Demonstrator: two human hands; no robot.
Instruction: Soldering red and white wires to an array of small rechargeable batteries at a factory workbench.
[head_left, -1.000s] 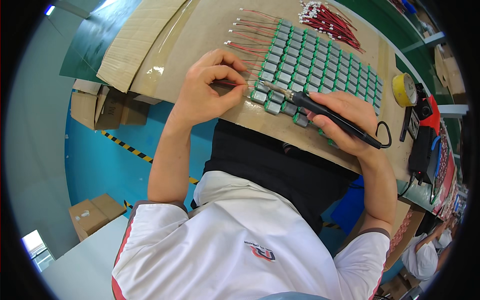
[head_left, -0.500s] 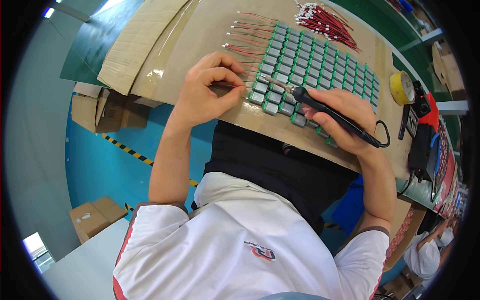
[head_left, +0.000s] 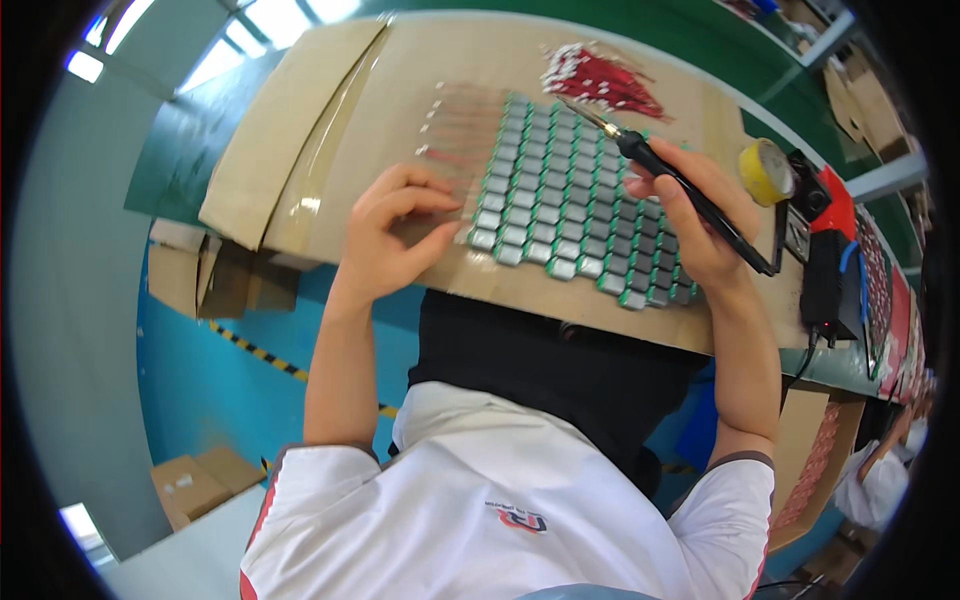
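My right hand (head_left: pixel 705 215) grips a black soldering iron (head_left: pixel 690 190) like a pen. Its metal tip points up and left, above the far part of a grid of small grey cells with green edges (head_left: pixel 540 215). At the grid's near left corner is my left hand (head_left: pixel 400 230), its thumb and index fingertips slightly apart with no wire visible between them. Thin red leads with white connectors (head_left: pixel 450 155) extend left from the grid's far left side, somewhat blurred. Beyond the grid lies a pile of red leads with white connectors (head_left: pixel 610 82).
A roll of yellow tape (head_left: pixel 766 172) stands right of the grid. Nearby are a black box with a cable (head_left: pixel 830 285) and a red object (head_left: pixel 838 200). A cardboard sheet (head_left: pixel 290 120) covers the table's left side. Cardboard boxes (head_left: pixel 195 485) sit at lower left.
The soldering iron's tip has moved from the near left cells toward the far side. My left thumb and index finger have parted from their pinch on a lead. The whole view has shifted.
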